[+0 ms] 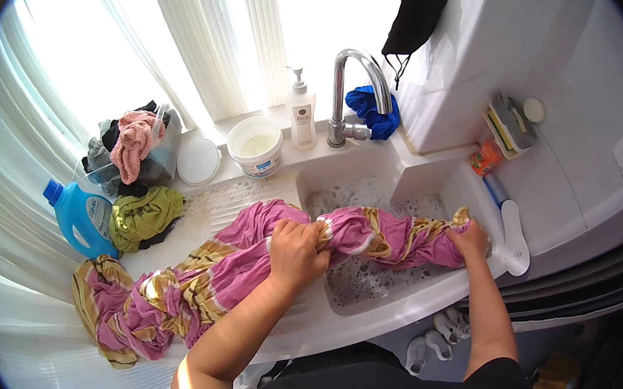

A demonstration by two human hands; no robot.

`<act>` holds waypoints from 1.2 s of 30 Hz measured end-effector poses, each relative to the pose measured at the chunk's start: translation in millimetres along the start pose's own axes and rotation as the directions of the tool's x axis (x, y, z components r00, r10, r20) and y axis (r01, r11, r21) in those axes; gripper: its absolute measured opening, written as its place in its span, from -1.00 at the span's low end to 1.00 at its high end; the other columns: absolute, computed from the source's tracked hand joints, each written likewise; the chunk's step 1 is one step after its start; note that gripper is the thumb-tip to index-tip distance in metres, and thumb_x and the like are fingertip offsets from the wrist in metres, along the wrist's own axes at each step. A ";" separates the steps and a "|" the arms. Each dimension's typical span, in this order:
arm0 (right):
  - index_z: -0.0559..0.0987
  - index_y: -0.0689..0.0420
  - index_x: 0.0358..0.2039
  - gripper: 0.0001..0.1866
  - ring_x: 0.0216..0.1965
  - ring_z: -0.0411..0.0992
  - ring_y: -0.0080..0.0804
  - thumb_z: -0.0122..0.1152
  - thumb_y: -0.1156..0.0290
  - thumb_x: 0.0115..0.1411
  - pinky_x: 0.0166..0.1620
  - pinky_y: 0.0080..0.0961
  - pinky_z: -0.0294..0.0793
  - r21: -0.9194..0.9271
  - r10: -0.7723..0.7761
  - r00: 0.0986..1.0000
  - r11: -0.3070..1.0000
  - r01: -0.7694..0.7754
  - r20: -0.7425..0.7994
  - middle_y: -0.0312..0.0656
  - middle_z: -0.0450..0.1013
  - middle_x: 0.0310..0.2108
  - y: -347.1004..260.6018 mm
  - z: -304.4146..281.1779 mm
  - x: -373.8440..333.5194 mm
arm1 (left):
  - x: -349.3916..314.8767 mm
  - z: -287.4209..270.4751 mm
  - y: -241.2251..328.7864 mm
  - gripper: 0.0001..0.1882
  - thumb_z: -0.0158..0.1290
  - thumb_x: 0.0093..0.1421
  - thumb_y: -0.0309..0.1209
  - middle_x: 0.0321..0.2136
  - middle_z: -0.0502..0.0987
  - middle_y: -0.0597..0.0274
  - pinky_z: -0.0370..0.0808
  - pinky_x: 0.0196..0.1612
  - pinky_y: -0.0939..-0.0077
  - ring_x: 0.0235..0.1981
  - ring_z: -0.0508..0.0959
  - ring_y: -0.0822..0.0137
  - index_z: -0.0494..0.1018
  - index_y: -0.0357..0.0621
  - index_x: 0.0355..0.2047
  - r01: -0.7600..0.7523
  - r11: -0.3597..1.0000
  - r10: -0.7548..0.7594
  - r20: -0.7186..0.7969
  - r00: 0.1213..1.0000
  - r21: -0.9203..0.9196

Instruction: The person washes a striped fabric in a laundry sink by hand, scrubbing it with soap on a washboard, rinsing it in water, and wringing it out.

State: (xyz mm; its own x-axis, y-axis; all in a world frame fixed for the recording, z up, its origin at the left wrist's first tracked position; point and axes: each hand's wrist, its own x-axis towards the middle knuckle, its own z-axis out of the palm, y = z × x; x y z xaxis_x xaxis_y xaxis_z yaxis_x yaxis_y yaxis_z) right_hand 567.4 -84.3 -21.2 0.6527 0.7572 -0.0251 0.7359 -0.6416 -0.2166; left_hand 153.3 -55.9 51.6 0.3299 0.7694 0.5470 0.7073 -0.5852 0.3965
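Note:
A long pink cloth with yellow-brown patterned bands (240,277) stretches across the sink, bunched and partly twisted. My left hand (297,252) is closed round its middle, near the left edge of the basin. At the right side of the basin, my right hand (470,240) grips the cloth's right end. Between my hands the cloth spans the sink basin (363,297), which holds grey, sudsy water. The rest lies to the left over the ribbed washboard (238,196), its far end at the sink's left edge. What kind of cloth item it is, I cannot make out.
Behind the sink stand a white tub (255,148), a pump bottle (302,114) and a curved faucet (350,96). A blue detergent bottle (81,215), a lime-green cloth (145,217) and a clear bin of clothes (166,146) are at left. A brush (514,236) lies on the right rim.

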 end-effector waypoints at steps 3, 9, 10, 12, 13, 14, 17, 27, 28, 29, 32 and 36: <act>0.44 0.14 0.07 -0.15 0.24 0.22 0.00 0.44 -0.15 -0.14 0.24 0.14 0.15 -0.259 0.002 0.990 0.965 0.036 0.144 0.03 0.29 0.18 -23.2 -5.4 -11.4 | 18.0 38.6 14.9 -0.52 0.24 -0.25 -0.41 -0.40 0.58 0.17 0.35 0.08 0.15 -0.23 0.55 0.14 0.53 -0.17 -0.20 0.007 1.000 -0.006 0.015 1.000 -0.028; -0.02 -0.15 0.44 0.24 0.47 -0.39 0.06 0.45 -0.22 -0.17 0.33 0.36 -0.23 0.073 -0.626 0.566 0.702 0.708 0.536 0.06 -0.35 0.46 -100.2 19.8 -47.5 | 25.8 85.0 12.3 -0.35 0.28 -0.10 -0.14 0.02 0.45 -0.04 0.08 0.25 -0.29 0.21 0.31 0.01 0.46 -0.20 -0.01 -0.002 0.929 -0.188 0.477 0.859 0.369; -0.07 -0.15 0.45 0.27 0.47 -0.42 0.06 0.42 -0.27 -0.17 0.33 0.36 -0.26 0.080 -0.626 0.484 0.658 0.749 0.611 0.04 -0.39 0.47 -114.4 32.2 -56.7 | 24.0 90.5 15.9 -0.33 0.28 -0.08 -0.09 0.07 0.42 -0.08 0.02 0.27 -0.34 0.25 0.27 -0.03 0.45 -0.21 0.01 -0.043 0.900 -0.214 0.525 0.824 0.434; -0.11 -0.14 0.46 0.30 0.47 -0.46 0.05 0.36 -0.34 -0.17 0.34 0.35 -0.29 0.029 -0.579 0.390 0.583 0.812 0.717 0.02 -0.43 0.47 -135.7 69.7 -70.9 | 18.2 107.9 19.4 -0.29 0.11 0.10 0.01 0.23 0.27 -0.21 -0.11 0.29 -0.44 0.33 0.13 -0.15 0.37 -0.19 0.16 -0.236 0.826 -0.215 0.674 0.707 0.512; -0.12 -0.13 0.46 0.30 0.48 -0.46 0.05 0.33 -0.37 -0.18 0.34 0.33 -0.29 -0.032 -0.539 0.379 0.546 0.837 0.752 0.01 -0.43 0.48 -140.6 95.2 -74.8 | 11.1 125.1 17.7 -0.28 0.05 0.15 0.02 0.26 0.24 -0.19 -0.12 0.30 -0.43 0.34 0.11 -0.17 0.33 -0.19 0.20 -0.339 0.759 -0.232 0.718 0.657 0.556; -0.12 -0.14 0.46 0.29 0.48 -0.46 0.04 0.33 -0.36 -0.17 0.34 0.34 -0.29 -0.062 -0.509 0.377 0.531 0.845 0.774 0.00 -0.44 0.48 -146.0 117.6 -72.5 | 9.4 136.6 18.1 -0.28 -0.01 0.20 0.03 0.29 0.21 -0.17 -0.13 0.30 -0.43 0.35 0.09 -0.18 0.30 -0.18 0.24 -0.442 0.678 -0.256 0.751 0.608 0.588; -0.11 -0.17 0.46 0.24 0.48 -0.39 0.01 0.30 -0.33 -0.12 0.34 0.31 -0.25 -0.105 -0.447 0.344 0.477 0.872 0.826 -0.03 -0.40 0.48 -170.8 156.3 -69.5 | 13.0 145.2 26.3 -0.28 -0.18 0.30 0.06 0.39 0.05 -0.01 -0.28 0.25 -0.58 0.39 -0.08 -0.31 0.14 -0.04 0.37 -0.641 0.591 -0.394 0.869 0.299 0.489; 0.17 -0.16 0.38 0.04 0.34 0.15 -0.14 0.34 -0.22 -0.08 0.31 -0.01 0.11 -0.215 -0.379 0.488 0.573 0.791 0.786 -0.19 0.21 0.33 -122.5 139.8 -29.4 | 30.7 118.1 4.9 -0.17 0.14 0.05 0.14 0.26 0.28 -0.04 -0.16 0.27 -0.51 0.35 0.11 -0.15 0.31 -0.08 0.23 -0.312 0.929 -0.016 0.866 0.499 0.197; 0.24 -0.14 0.35 0.03 0.31 0.22 -0.13 0.38 -0.21 -0.12 0.28 -0.02 0.18 -0.295 -0.267 0.516 0.574 0.764 0.814 -0.19 0.25 0.31 -122.0 141.4 -30.9 | 24.7 118.9 -4.1 -0.18 0.16 0.02 0.15 0.24 0.29 -0.05 -0.14 0.28 -0.49 0.34 0.13 -0.13 0.35 -0.08 0.20 -0.236 0.966 0.075 0.762 0.643 0.104; 0.43 -0.06 0.22 -0.19 0.28 0.24 -0.10 0.40 -0.06 -0.06 0.23 0.01 0.27 -0.219 -0.312 0.511 0.642 0.735 0.801 -0.13 0.28 0.28 -136.0 108.6 -44.8 | 34.8 98.6 -1.0 -0.20 0.18 -0.01 0.16 0.23 0.28 -0.06 -0.11 0.28 -0.47 0.35 0.10 -0.12 0.38 -0.05 0.14 -0.271 0.949 0.079 0.716 0.693 0.158; 0.45 0.01 0.18 -0.24 0.27 0.25 -0.08 0.37 0.01 -0.04 0.23 0.07 0.25 -0.087 -0.235 0.334 0.686 0.722 0.913 -0.11 0.33 0.24 -178.8 70.0 -41.0 | 48.7 63.5 -10.2 -0.05 0.19 -0.11 0.28 0.25 0.24 -0.04 -0.10 0.27 -0.48 0.36 0.07 -0.11 0.34 -0.05 0.19 -0.176 0.910 -0.158 0.706 0.690 0.375; 0.53 0.11 0.05 -0.42 -0.02 0.53 -0.10 0.30 0.15 0.02 0.09 -0.10 0.45 -0.174 -0.966 0.238 0.252 0.952 -0.099 -0.12 0.57 -0.09 -173.6 101.1 -55.8 | 48.3 53.1 -26.7 0.09 0.18 -0.24 0.41 0.22 0.26 -0.08 -0.06 0.26 -0.46 0.33 0.12 -0.10 0.33 -0.01 0.21 -0.091 0.871 -0.255 0.602 0.756 0.483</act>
State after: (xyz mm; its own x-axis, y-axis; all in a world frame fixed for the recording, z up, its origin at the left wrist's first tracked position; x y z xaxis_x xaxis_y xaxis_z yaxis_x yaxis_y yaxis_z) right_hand 385.0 -2.7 -80.8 -0.5383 0.7877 0.2997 0.8380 0.5380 0.0913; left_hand 183.6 10.4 28.4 0.4454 0.8856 -0.1318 0.8880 -0.4558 -0.0611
